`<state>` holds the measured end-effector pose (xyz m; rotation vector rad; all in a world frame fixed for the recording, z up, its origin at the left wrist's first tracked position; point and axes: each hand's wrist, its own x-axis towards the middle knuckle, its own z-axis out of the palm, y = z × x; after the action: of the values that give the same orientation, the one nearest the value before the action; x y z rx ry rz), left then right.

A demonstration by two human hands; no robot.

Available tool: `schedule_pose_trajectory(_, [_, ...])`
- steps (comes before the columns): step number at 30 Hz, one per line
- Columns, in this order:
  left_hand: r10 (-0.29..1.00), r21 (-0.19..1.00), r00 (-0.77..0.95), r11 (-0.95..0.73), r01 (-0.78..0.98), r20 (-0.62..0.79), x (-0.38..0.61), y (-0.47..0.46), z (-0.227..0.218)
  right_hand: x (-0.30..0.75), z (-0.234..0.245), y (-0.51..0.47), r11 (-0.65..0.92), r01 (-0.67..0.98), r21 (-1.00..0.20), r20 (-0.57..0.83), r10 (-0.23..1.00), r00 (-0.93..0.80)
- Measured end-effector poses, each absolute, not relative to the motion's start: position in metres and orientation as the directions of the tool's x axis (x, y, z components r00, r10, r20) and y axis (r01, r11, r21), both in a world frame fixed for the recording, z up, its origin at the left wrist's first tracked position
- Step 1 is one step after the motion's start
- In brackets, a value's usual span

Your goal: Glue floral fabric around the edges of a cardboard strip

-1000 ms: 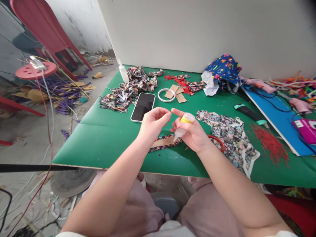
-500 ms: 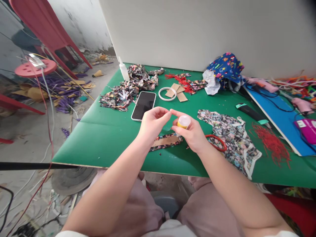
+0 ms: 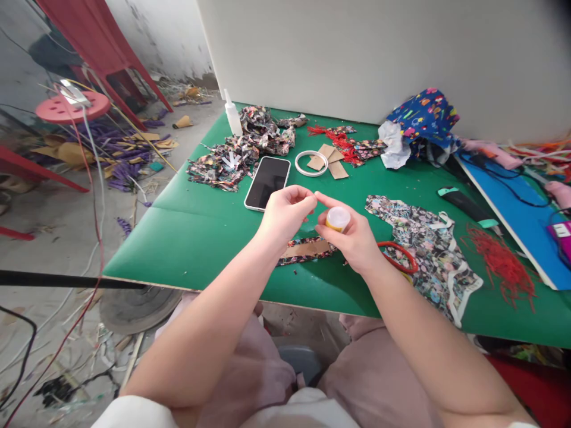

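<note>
Your left hand (image 3: 288, 215), fingers pressed together, your right hand (image 3: 359, 242), fingers round a yellow-and-white plastic bottle (image 3: 338, 219), flat floral-edged brown strip (image 3: 307, 250) below

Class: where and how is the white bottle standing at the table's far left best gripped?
Probably around the body of the white bottle, below the thin nozzle, coming from its near left: it stands upright, with crumpled cloth close on its right. The left hand suits, since the right hand holds another bottle.
</note>
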<state>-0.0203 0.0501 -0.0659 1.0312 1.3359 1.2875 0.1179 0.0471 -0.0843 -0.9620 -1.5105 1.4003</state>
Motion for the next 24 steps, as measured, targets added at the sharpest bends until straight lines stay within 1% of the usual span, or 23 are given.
schedule_pose_trajectory(10, [0.988,0.995,-0.133,0.075,-0.073,-0.084,-0.0203,0.0484,-0.0636,0.1191,-0.0861,0.0484,0.08,-0.072,-0.994,0.101,0.925,-0.365])
schedule_pose_trajectory(20, [0.989,0.993,-0.12,0.078,-0.085,-0.088,-0.0196,0.0486,-0.0647,0.1196,-0.0873,0.049,0.078,-0.054,-0.995,0.092,0.931,-0.354])
schedule_pose_trajectory(24, [0.99,0.994,-0.113,0.076,-0.081,-0.085,-0.0201,0.0476,-0.0637,0.1201,-0.0879,0.0492,0.062,-0.072,-0.995,0.083,0.934,-0.348])
